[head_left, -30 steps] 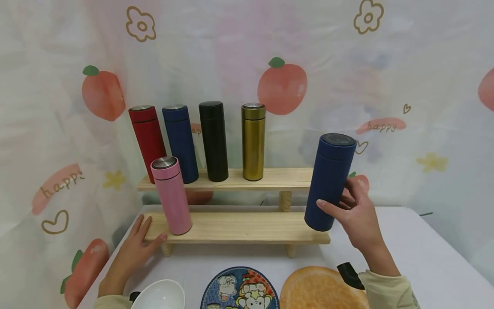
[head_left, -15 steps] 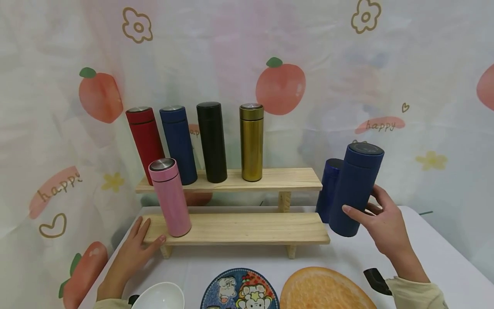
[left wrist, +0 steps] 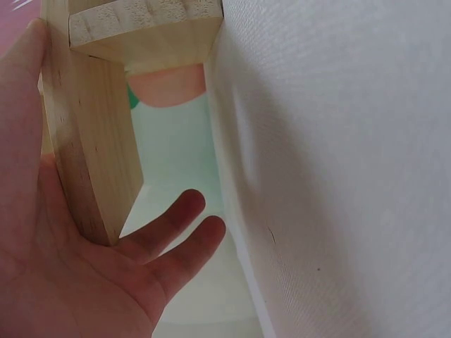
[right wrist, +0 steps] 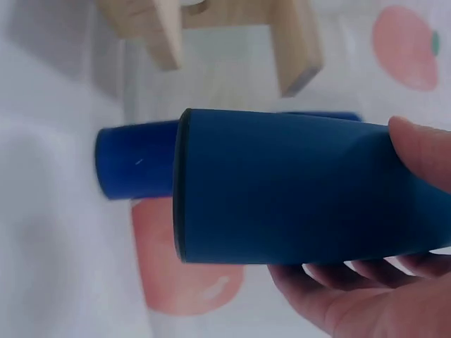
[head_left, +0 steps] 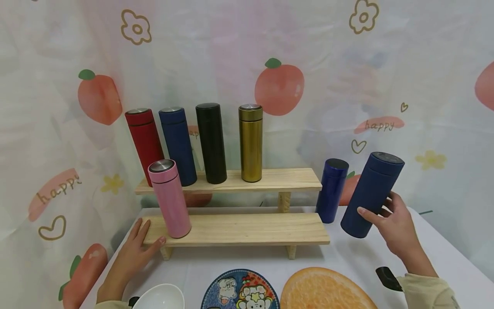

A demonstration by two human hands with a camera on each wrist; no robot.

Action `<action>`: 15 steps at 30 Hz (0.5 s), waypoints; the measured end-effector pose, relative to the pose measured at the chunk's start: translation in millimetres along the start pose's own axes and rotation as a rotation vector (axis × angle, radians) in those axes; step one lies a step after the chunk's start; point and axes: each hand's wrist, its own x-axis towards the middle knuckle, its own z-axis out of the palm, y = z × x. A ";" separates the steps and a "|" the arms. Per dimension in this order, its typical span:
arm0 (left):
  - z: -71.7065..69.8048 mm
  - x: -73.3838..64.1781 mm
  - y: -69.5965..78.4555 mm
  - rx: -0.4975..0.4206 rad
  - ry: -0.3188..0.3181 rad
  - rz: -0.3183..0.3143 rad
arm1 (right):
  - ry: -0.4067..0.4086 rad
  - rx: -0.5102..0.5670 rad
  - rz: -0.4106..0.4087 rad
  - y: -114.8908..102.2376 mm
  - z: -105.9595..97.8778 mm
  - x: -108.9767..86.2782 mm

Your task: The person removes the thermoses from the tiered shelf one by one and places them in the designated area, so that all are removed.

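Note:
My right hand (head_left: 399,229) grips a dark blue thermos bottle (head_left: 372,195) by its side, tilted with the lid to the right, above the white table. The right wrist view shows its dark base and smooth blue body (right wrist: 282,190), the thumb on one side and fingers along the other. A shinier blue thermos (head_left: 332,191) stands just left of it, beside the wooden shelf. My left hand (head_left: 133,253) rests on the left end of the shelf's lower board (head_left: 251,227). Its fingers are spread; two (left wrist: 176,246) extend below the board. A pink thermos (head_left: 170,201) stands beside it.
On the upper board (head_left: 289,178) stand red (head_left: 144,139), blue (head_left: 178,146), black (head_left: 211,143) and gold (head_left: 251,143) thermoses. Near the front edge lie a white bowl (head_left: 160,298), a cartoon-printed round mat (head_left: 239,292) and an orange-tan round mat (head_left: 324,289). A printed cloth (head_left: 308,34) hangs behind.
My right hand has carried the dark blue thermos rightward and slightly down, away from the shelf, tilting it further. The shinier blue thermos behind it has come into sight. My left hand has stayed put.

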 end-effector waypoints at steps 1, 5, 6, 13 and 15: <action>-0.1 0.0 -0.2 0.001 0.000 -0.001 | -0.008 0.009 0.007 2.7 0.4 2.2; -0.2 -0.5 -0.8 0.002 0.009 0.003 | -0.040 0.008 0.034 15.2 2.7 12.7; 0.0 -0.5 -0.9 0.001 0.010 0.002 | -0.047 -0.002 0.041 18.5 3.0 15.1; 0.9 0.0 -0.7 -0.008 0.010 0.001 | -0.086 -0.061 0.080 39.0 3.5 30.2; 0.6 -0.8 -0.2 -0.008 0.010 0.000 | -0.093 -0.071 0.084 43.8 3.7 34.2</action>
